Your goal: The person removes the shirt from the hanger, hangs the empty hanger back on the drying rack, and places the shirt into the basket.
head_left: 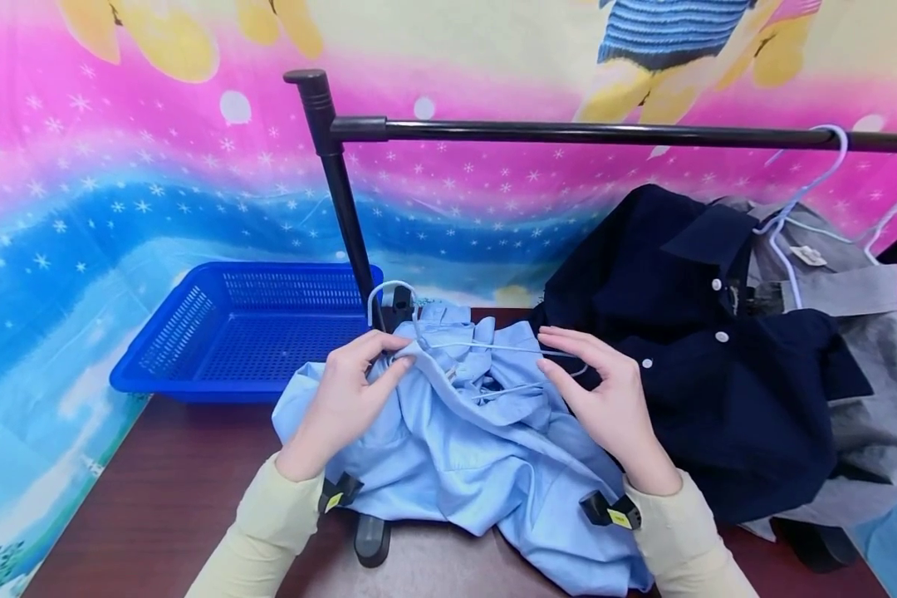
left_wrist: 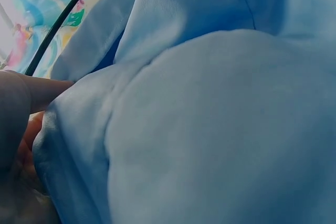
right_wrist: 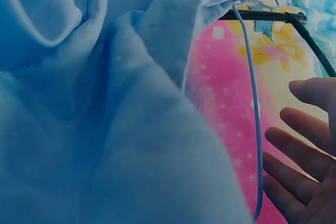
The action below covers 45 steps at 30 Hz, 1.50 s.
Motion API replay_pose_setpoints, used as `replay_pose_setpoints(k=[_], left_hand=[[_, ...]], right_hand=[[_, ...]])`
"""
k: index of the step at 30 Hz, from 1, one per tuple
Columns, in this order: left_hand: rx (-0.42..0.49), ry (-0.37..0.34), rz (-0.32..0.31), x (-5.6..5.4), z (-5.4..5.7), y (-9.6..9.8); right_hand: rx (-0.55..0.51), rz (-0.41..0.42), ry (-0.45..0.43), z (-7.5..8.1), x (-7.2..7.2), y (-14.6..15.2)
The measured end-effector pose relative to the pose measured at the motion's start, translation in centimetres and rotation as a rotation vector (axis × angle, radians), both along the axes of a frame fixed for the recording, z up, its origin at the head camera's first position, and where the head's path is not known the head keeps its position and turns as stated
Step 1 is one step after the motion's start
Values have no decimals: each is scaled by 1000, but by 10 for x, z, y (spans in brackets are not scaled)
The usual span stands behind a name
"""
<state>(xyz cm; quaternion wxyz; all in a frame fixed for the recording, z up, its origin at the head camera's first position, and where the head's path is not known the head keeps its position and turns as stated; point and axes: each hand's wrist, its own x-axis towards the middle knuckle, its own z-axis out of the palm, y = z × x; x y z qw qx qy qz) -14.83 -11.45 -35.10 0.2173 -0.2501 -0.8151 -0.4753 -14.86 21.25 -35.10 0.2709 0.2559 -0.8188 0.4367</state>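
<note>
A light blue shirt [head_left: 448, 448] lies bunched in front of me, its cloth filling much of both wrist views. My left hand [head_left: 355, 390] pinches the shirt's edge between thumb and fingers, close below the hook of a pale blue wire hanger [head_left: 394, 285]. The hanger's far end sticks out of the cloth toward my right hand [head_left: 605, 386]. That hand's fingers are extended and spread beside the hanger wire [right_wrist: 255, 108] in the right wrist view, with nothing gripped. Part of the hanger is hidden in the shirt.
A black clothes rail [head_left: 568, 133] crosses behind the shirt on an upright post [head_left: 347, 216]. A navy shirt [head_left: 688, 349] and a grey shirt [head_left: 878, 374] hang at the right. A blue plastic basket [head_left: 164, 374] sits on the brown table [head_left: 172, 490] at left.
</note>
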Motion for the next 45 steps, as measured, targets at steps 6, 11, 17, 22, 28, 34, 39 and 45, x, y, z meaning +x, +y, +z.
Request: replay_pose_setpoints(k=[6,11,17,22,28,34,39,45], left_hand=[[-8,-7,-34,3,2,6],[-10,0,-45,4,1,9],[0,5,-60,4,-1,12],[-8,-4,-58,4,-2,13],[-3,-6,-57,5,-3,14],[8,-15,-48,6,-2,18],[17,-35,-55,5,-3,22],[31,-34,-69,5,-5,25]], right_hand=[[36,22,-15,4,1,-10],[54,51,-7,5,1,-18],[74,80,-47,8,2,-24],[90,94,-53,11,2,-27],[100,122,-60,13,3,-33],[92,168,-65,15,4,-40],[77,234,-38,17,3,-47],[83,262,-6,19,3,-56]])
